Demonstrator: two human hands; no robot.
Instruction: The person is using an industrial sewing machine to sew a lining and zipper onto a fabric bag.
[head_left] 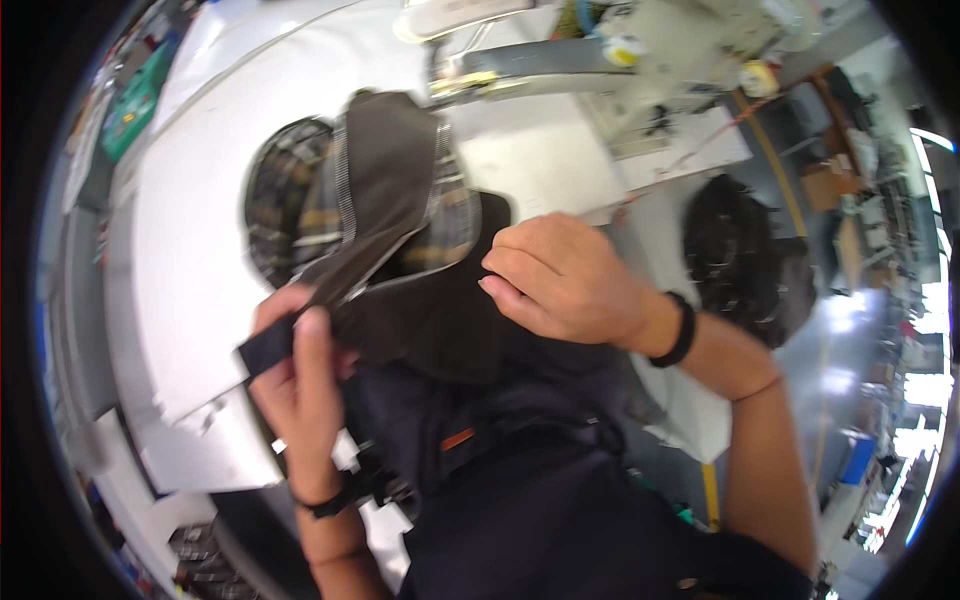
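Observation:
A dark brown sewn fabric piece [392,170] with a plaid lining [285,195] lies partly on the white table and hangs over its near edge towards my lap. Pale stitched edges run along its brown panels. My left hand [305,385] is closed, pinching a narrow dark end of the piece between thumb and fingers at its lower left. Just right of the brown fabric, my right hand [565,280] is raised with its fingers curled and thumb pressed in. Whatever it may hold is hidden or too small to make out.
The white table [190,300] spreads to the left and beyond the fabric. A pale sewing machine [690,50] stands at the far right. On the right, a dark heap [740,255] that looks like fabric lies beside the table. A green object [140,100] sits at the far left.

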